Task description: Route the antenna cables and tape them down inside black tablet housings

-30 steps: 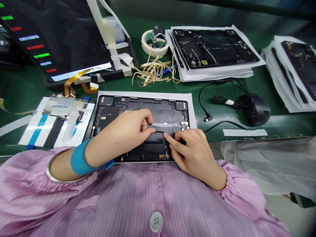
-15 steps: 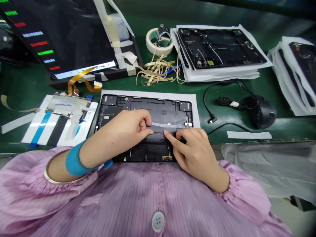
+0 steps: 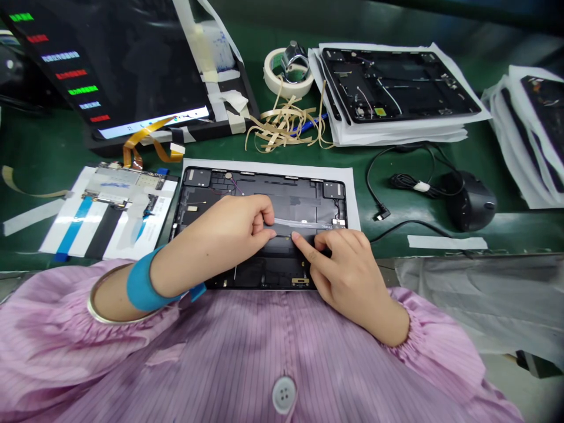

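Note:
A black tablet back housing point(image 3: 282, 258) lies open side up in front of me, its inner parts showing. My left hand point(image 3: 247, 226) reaches over its middle, thumb and forefinger closed in a pinch. From that pinch a thin dark cable point(image 3: 281, 236) runs right across the housing. At its other end, the outstretched forefinger of my right hand point(image 3: 348, 270) rests on the housing floor, touching the cable. The other right fingers are bent, and apart from the forefinger. A grey flat ribbon point(image 3: 304, 223) lies just above both fingertips.
A lit screen point(image 3: 127, 64) leans at back left, joined by orange flex cables point(image 3: 150, 138) to a circuit board point(image 3: 118, 185). Behind are a tape roll point(image 3: 288, 91), tangled strips point(image 3: 286, 126) and stacked housings point(image 3: 400, 82). A mouse point(image 3: 471, 202) and black cable point(image 3: 370, 182) lie right.
The view has shifted slightly, so things sit a little further right. Both hands keep nearly the same pose, the left fingertips marginally closer to the right forefinger.

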### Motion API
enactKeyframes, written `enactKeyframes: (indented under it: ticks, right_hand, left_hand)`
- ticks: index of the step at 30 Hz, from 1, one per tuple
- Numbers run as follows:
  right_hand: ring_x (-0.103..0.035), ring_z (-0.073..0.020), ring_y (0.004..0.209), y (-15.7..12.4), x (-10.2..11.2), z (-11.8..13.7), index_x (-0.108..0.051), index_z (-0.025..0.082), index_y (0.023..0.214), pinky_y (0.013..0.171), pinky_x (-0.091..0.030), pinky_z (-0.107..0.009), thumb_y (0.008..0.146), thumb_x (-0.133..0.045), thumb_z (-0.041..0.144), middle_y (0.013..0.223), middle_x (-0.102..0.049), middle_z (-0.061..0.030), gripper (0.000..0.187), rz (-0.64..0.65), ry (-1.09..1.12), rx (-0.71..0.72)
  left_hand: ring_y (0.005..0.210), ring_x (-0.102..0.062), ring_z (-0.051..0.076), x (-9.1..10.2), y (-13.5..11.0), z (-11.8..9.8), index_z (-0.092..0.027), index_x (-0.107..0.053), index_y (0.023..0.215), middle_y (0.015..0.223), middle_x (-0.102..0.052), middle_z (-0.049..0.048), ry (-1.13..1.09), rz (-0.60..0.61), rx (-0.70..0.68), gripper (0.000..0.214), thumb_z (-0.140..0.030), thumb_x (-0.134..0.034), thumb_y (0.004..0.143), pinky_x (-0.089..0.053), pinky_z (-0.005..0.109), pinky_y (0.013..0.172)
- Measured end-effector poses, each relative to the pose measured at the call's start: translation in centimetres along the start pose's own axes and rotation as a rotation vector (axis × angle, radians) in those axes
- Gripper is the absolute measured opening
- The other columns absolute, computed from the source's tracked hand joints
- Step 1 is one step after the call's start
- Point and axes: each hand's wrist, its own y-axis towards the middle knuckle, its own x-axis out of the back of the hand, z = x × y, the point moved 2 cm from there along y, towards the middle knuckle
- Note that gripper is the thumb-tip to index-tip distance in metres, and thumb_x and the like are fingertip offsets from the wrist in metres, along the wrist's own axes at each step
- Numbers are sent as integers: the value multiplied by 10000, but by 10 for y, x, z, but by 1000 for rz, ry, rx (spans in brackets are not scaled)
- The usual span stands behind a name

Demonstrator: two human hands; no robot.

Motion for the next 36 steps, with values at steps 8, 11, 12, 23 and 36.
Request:
enactKeyframes:
  ticks: [8,11,12,23,36]
  right_hand:
    - [-424,-190,769,7,-3,7,-581,155,1238,722,-340,-355,891,-403,92,802,-518,-59,394,7,-20,31]
    - [-425,-198,776,8,-3,8,-570,150,1250,725,-341,-361,892,-398,97,812,-525,-65,400,16,-38,38]
    - [-426,-198,777,8,-3,9,-565,150,1254,728,-342,-363,892,-397,97,815,-527,-65,402,19,-44,39]
    - [-433,-201,760,16,-4,15,-568,154,1242,728,-346,-366,874,-434,97,801,-535,-63,395,31,-92,51]
    - [-428,-219,778,29,-7,26,-571,123,1238,726,-340,-373,882,-448,109,808,-540,-76,377,50,-144,98]
  left_hand:
    - [510,-552,116,2,-2,-1,-223,-544,800,582,-597,-55,24,-11,24,91,-300,-573,760,-378,247,502]
    - [533,-578,130,10,-5,1,-226,-548,816,596,-615,-48,16,12,56,128,-311,-604,740,-399,251,506]
    - [539,-584,133,13,-7,3,-225,-549,818,599,-620,-45,24,21,65,133,-305,-611,731,-406,252,509]
    - [574,-592,138,31,-23,18,-217,-562,855,664,-630,-17,-58,92,175,120,-290,-577,761,-448,240,497]
    - [584,-551,122,28,-31,33,-210,-542,868,655,-567,-31,-149,-8,109,104,-274,-547,786,-425,229,519]
